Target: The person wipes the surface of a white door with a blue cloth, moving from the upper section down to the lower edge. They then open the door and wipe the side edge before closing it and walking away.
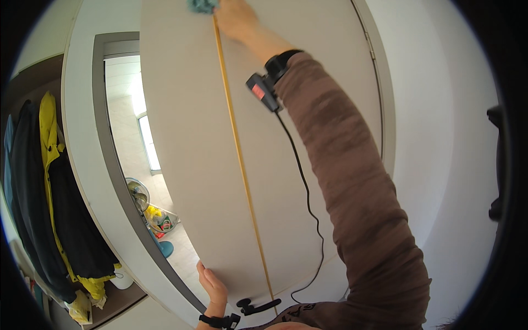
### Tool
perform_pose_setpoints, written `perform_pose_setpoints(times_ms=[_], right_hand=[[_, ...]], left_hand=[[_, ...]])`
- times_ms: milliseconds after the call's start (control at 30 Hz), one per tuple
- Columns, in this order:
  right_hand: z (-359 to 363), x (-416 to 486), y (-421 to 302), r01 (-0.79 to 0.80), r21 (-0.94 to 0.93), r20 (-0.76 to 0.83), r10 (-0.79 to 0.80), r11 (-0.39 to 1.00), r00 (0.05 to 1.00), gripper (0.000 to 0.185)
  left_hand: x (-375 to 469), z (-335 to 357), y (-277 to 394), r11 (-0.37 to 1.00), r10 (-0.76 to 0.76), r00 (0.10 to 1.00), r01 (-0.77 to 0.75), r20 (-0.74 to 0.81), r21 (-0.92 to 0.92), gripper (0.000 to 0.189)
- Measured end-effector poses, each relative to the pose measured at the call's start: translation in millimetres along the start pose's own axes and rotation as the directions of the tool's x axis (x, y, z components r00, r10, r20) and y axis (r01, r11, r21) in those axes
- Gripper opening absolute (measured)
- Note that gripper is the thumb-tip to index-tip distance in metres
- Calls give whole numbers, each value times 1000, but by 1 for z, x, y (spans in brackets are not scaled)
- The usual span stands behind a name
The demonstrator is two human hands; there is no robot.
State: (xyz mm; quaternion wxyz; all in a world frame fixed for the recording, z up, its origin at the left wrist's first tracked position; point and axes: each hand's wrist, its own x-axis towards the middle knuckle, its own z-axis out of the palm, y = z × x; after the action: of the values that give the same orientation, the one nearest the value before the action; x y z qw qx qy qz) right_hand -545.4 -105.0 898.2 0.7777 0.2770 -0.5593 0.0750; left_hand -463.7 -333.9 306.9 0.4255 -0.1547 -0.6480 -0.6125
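Observation:
My right hand (238, 20) is raised to the top of the view and holds a teal cloth (202, 5) against a pale door (194, 148). The cloth is partly cut off by the frame's upper edge. Just below it starts a thin gold strip (240, 159) that runs down the door's face. Low on the door, my left hand (214, 286) grips its free edge; some of its fingers are hidden. Right of that hand is a black lever handle (258, 307). The door stands ajar.
A black cable (307, 194) hangs from a device (262, 91) strapped at my right wrist. Through the gap behind the grey door frame (117, 165) show a fan (138, 194) and a blue base (166, 249). Jackets (78, 214) hang in an open wardrobe at left. Hinges (370, 45) line the door's right side.

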Motion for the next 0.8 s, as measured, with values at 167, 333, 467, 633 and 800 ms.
perform_pose_setpoints(times_ms=[167, 333, 467, 633, 800], right_hand=[[8, -12, 66, -44, 1, 47, 44, 999, 998, 49], [-20, -52, 89, -381, -168, -20, 383, 909, 923, 44], [16, -54, 48, 8, -136, -76, -19, 991, 997, 46], [57, 23, 19, 78, -41, 23, -77, 996, 997, 47], [64, 109, 18, 19, -315, 219, 53, 949, 974, 45]], left_hand=[[18, 5, -15, 999, -41, 999, 40, 25, 21, 58], [35, 11, -27, 998, -12, 1000, 11, 9, 64, 58], [43, 16, -34, 995, 46, 999, -46, 1, 93, 56], [41, 15, -34, 993, 19, 1000, -17, -17, 117, 55], [39, 12, -32, 987, 34, 999, -30, -22, 158, 57]])
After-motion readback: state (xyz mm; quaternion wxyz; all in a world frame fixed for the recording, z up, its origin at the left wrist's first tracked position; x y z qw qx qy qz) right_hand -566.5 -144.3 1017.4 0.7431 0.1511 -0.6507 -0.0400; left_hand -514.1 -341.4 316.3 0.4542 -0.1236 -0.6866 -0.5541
